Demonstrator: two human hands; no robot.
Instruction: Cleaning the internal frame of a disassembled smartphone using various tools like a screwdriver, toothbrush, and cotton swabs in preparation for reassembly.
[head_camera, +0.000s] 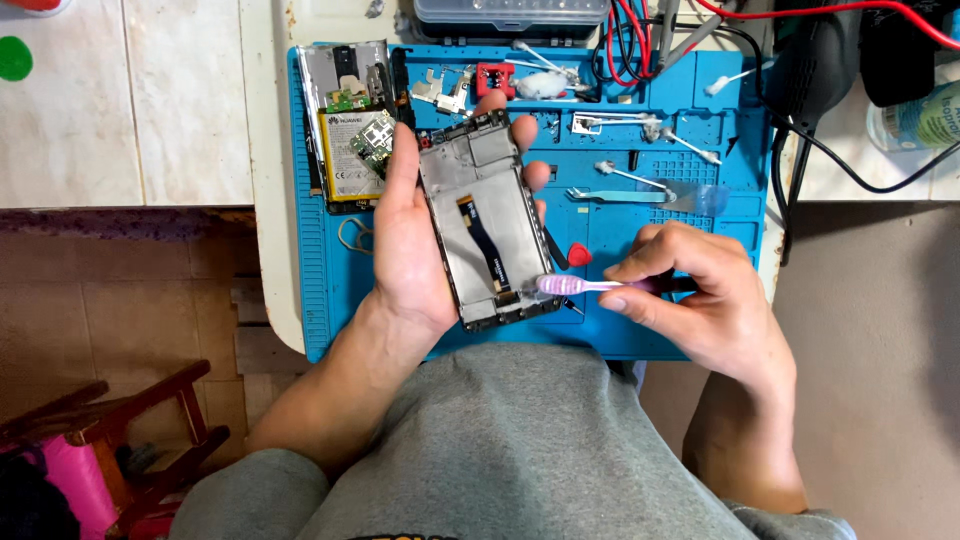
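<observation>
Only 1 view here, from the head camera looking straight down. The left hand (415, 245) was cupped around an opened phone frame (487, 225), fingers wrapped over its top and far edge, holding it face-down-open just above the blue work mat (700, 215). You could see the bare metal inside of the frame with a dark flex cable (482, 232) running down the middle.

The right hand (700, 295) was pinched closed on a purple toothbrush (600, 285), held like a pen, with the bristle end touching the lower edge of the phone frame.

On the mat, up and left of the frame, lay the phone's back half with its battery (345, 160) and a small green board. Further right sat tweezers (615, 195), a few cotton swabs (625, 175), a red pick (579, 255) and some small metal shields. Red and black wires (625, 40) were bunched at the top of the table (265, 120). The person wore a grey shirt (520, 450), and a tiled floor showed to the left.
</observation>
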